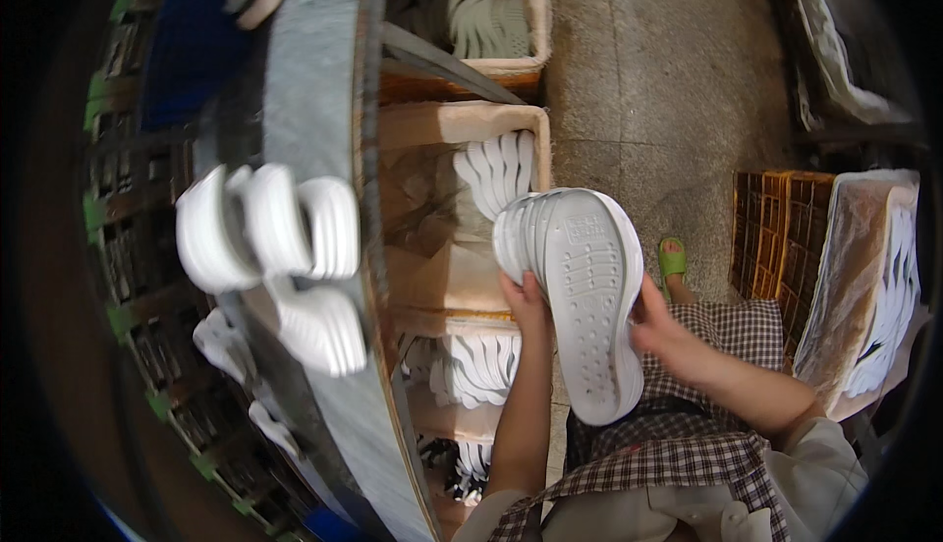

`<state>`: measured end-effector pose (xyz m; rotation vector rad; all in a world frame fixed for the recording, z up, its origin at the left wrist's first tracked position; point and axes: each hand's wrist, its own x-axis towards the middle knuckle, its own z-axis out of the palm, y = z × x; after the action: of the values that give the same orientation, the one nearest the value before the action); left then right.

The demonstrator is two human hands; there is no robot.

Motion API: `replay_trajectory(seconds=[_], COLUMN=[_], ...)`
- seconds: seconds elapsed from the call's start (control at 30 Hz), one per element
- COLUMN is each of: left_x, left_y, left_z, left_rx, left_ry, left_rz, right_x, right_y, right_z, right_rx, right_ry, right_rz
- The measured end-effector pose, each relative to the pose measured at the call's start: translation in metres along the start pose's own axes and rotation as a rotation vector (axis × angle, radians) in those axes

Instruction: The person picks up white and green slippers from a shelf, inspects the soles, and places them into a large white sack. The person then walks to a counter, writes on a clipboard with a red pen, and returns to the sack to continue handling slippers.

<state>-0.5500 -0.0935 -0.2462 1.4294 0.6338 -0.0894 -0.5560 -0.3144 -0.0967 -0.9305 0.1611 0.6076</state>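
A stack of white shoe soles (594, 286) is held upright between my two hands, the nearest sole showing its studded, grooved face. My left hand (528, 304) is closed on the left side of the stack, its fingers partly hidden. On the right edge, my right hand (664, 328) grips the same stack with its fingertips partly behind it. Just beyond the stack, a lined crate (457, 117) holds more white soles (496, 171) standing in a row.
To the left runs a grey bench (314, 80) bearing stacks of white soles (280, 223). Under its edge are more lined bins, one with greenish soles (488, 16). Orange crates (761, 232) and a plastic-lined bin of white soles (889, 291) stand at the right.
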Motion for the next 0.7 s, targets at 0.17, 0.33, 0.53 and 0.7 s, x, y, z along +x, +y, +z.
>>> replay_trajectory(seconds=[0.17, 0.33, 0.53, 0.7], left_x=[0.105, 0.221, 0.309, 0.367], left_y=[-0.011, 0.003, 0.003, -0.152], left_z=[-0.057, -0.144, -0.211, -0.234], left_rx=[0.401, 1.231, 1.424, 1.915], left_ry=[0.307, 0.616, 0.547, 0.418], left_rz=[0.163, 0.331, 0.425, 0.479], right_x=[0.141, 0.300, 0.463, 0.501], right_y=[0.092, 0.202, 0.339, 0.435], right_z=[0.006, -0.002, 0.018, -0.038], right_rx=[-0.491, -0.595, -0.730, -1.042], right_ry=[0.369, 0.223, 0.056, -0.032], right_rz=[-0.037, 0.100, 0.214, 0.426])
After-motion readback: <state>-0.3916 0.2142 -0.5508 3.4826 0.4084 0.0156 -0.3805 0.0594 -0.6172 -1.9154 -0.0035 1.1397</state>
